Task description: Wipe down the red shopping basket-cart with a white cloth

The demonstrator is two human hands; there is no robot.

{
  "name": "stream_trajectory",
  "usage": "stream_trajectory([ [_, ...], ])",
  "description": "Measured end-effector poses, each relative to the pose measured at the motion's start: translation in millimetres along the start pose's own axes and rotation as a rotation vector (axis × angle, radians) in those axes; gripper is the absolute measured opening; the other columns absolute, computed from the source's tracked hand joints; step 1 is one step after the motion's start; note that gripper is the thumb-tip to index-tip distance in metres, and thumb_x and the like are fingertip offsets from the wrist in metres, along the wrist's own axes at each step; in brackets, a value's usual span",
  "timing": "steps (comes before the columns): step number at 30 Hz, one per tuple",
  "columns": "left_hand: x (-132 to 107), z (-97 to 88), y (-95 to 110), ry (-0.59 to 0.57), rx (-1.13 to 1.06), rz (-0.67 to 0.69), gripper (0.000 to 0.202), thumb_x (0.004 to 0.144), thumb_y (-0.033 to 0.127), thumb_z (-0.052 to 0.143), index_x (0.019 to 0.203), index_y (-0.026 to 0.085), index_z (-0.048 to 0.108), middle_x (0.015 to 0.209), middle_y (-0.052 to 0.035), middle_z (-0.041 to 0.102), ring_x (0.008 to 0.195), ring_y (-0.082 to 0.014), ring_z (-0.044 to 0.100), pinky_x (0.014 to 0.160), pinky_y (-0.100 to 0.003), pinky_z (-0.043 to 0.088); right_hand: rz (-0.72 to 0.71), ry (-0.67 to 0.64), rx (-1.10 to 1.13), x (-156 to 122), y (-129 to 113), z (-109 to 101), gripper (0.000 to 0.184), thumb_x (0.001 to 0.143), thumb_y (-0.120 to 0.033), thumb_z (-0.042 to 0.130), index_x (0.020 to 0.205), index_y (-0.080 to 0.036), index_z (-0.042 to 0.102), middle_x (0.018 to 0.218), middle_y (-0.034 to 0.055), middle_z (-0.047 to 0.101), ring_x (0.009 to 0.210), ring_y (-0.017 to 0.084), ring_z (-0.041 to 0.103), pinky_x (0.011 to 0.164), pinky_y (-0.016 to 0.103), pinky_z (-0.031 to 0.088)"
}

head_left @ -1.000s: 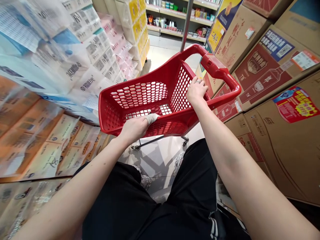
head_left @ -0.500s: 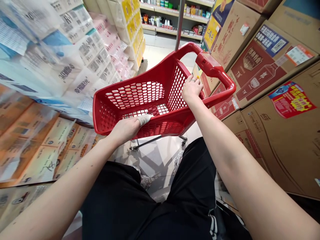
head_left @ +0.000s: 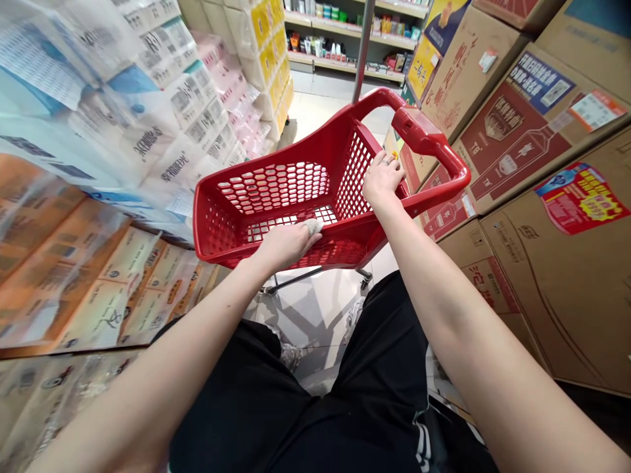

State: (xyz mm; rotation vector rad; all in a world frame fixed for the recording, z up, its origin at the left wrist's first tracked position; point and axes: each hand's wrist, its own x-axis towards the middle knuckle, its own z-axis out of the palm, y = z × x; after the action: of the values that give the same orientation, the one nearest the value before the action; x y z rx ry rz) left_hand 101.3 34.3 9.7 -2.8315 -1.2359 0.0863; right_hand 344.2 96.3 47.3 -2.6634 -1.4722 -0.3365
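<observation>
A red plastic shopping cart (head_left: pixel 276 172) with lattice walls stands at an angle in front of my legs. My left hand (head_left: pixel 284 246) is closed on a pale, crumpled cloth (head_left: pixel 313 227) and presses it against the cart's near top rim. At the handle end, my right hand (head_left: pixel 383 179) grips the top edge of the cart's lattice end panel, its fingers bent over that edge. A ring shows on one finger. The cart's red handle (head_left: pixel 420 130) lies just beyond this hand. What is under my right palm is hidden.
Plastic-wrapped paper packs (head_left: pixel 162 125) rise in stacks on the left, above orange packs (head_left: pixel 64 263). Cardboard cartons (head_left: pixel 552 269) form a wall on the right. A grey pole (head_left: pixel 363 52) stands behind the cart, and stocked shelves (head_left: pixel 345 39) cross the back.
My left hand has slid the cloth rightward along the near rim, towards the handle end. My right hand keeps its place on the cart. The view has shifted slightly.
</observation>
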Motion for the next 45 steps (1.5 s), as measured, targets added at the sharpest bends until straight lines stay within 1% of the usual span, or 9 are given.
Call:
stream_trajectory([
  [3, 19, -5.1, 17, 0.022, -0.057, 0.009, 0.057, 0.101, 0.051, 0.014, 0.099, 0.016, 0.059, 0.096, -0.013, 0.07, 0.086, -0.0279, 0.068, 0.066, -0.034, 0.045, -0.038, 0.027, 0.034, 3, 2, 2, 0.056, 0.098, -0.023, 0.022, 0.15, -0.005, 0.033, 0.143, 0.0332, 0.041, 0.125, 0.039, 0.046, 0.093, 0.063, 0.04],
  [7, 31, -7.8, 23, 0.001, -0.105, -0.012, 0.057, 0.101, 0.052, 0.015, 0.098, 0.016, 0.06, 0.095, -0.0142, 0.071, 0.088, -0.0293, 0.069, 0.069, -0.035, 0.045, -0.138, 0.071, 0.09, -4, 1, -2, 0.058, 0.099, -0.029, 0.025, 0.147, 0.001, 0.036, 0.143, 0.0373, 0.039, 0.133, 0.042, 0.04, 0.098, 0.07, 0.029],
  [11, 33, -8.0, 23, 0.004, -0.135, -0.051, 0.056, 0.1, 0.054, 0.018, 0.098, 0.017, 0.06, 0.096, -0.0139, 0.071, 0.09, -0.0277, 0.069, 0.073, -0.034, 0.045, -0.312, 0.083, 0.054, -24, -11, -8, 0.054, 0.098, -0.033, 0.033, 0.14, -0.003, 0.047, 0.146, 0.0328, 0.039, 0.137, 0.041, 0.036, 0.102, 0.071, 0.023],
  [15, 31, -6.6, 22, 0.022, -0.147, -0.055, 0.057, 0.1, 0.055, 0.018, 0.097, 0.018, 0.061, 0.096, -0.0137, 0.071, 0.089, -0.0283, 0.068, 0.074, -0.035, 0.045, -0.6, -0.062, 0.001, -36, -20, -6, 0.044, 0.093, -0.032, 0.048, 0.127, -0.008, 0.06, 0.143, 0.0235, 0.049, 0.134, 0.035, 0.041, 0.11, 0.06, 0.026],
  [21, 14, -0.9, 8, 0.027, -0.123, -0.024, 0.058, 0.1, 0.055, 0.016, 0.094, 0.018, 0.06, 0.09, -0.0127, 0.07, 0.084, -0.0272, 0.067, 0.067, -0.033, 0.043, -0.687, -0.424, 0.035, -28, -24, 3, 0.042, 0.09, -0.034, 0.054, 0.124, -0.012, 0.064, 0.128, 0.0175, 0.063, 0.115, 0.028, 0.059, 0.096, 0.038, 0.046],
  [26, -7, 6.4, -12, 0.009, -0.066, -0.049, 0.057, 0.1, 0.053, 0.017, 0.091, 0.018, 0.06, 0.091, -0.0131, 0.07, 0.084, -0.0264, 0.067, 0.064, -0.032, 0.042, -0.847, -0.411, 0.059, -33, -29, -5, 0.035, 0.092, -0.034, 0.05, 0.114, -0.013, 0.069, 0.123, 0.0149, 0.067, 0.112, 0.025, 0.062, 0.091, 0.031, 0.045],
  [32, -14, 9.3, -22, 0.002, -0.035, -0.073, 0.06, 0.099, 0.055, 0.015, 0.088, 0.019, 0.061, 0.086, -0.0127, 0.07, 0.078, -0.0264, 0.066, 0.064, -0.033, 0.042, -0.851, -0.131, 0.13, -52, -26, -27, 0.042, 0.101, -0.033, 0.033, 0.114, -0.015, 0.068, 0.113, 0.0144, 0.071, 0.106, 0.027, 0.064, 0.085, 0.034, 0.045],
  [38, -11, 7.2, -18, 0.015, -0.045, -0.078, 0.057, 0.099, 0.056, 0.017, 0.088, 0.02, 0.06, 0.086, -0.0116, 0.071, 0.078, -0.0251, 0.066, 0.062, -0.032, 0.041, -0.813, -0.221, 0.074, -70, -15, -37, 0.05, 0.101, -0.042, 0.032, 0.105, -0.014, 0.073, 0.109, 0.0165, 0.072, 0.101, 0.029, 0.066, 0.086, 0.035, 0.046],
  [45, 1, 2.7, -8, 0.035, -0.048, -0.1, 0.057, 0.099, 0.055, 0.016, 0.091, 0.019, 0.06, 0.087, -0.0124, 0.071, 0.079, -0.0259, 0.067, 0.06, -0.032, 0.04, -0.631, -0.302, 0.114, -73, -9, -27, 0.059, 0.1, -0.05, 0.028, 0.107, -0.015, 0.074, 0.109, 0.0175, 0.072, 0.105, 0.031, 0.067, 0.089, 0.038, 0.047],
])
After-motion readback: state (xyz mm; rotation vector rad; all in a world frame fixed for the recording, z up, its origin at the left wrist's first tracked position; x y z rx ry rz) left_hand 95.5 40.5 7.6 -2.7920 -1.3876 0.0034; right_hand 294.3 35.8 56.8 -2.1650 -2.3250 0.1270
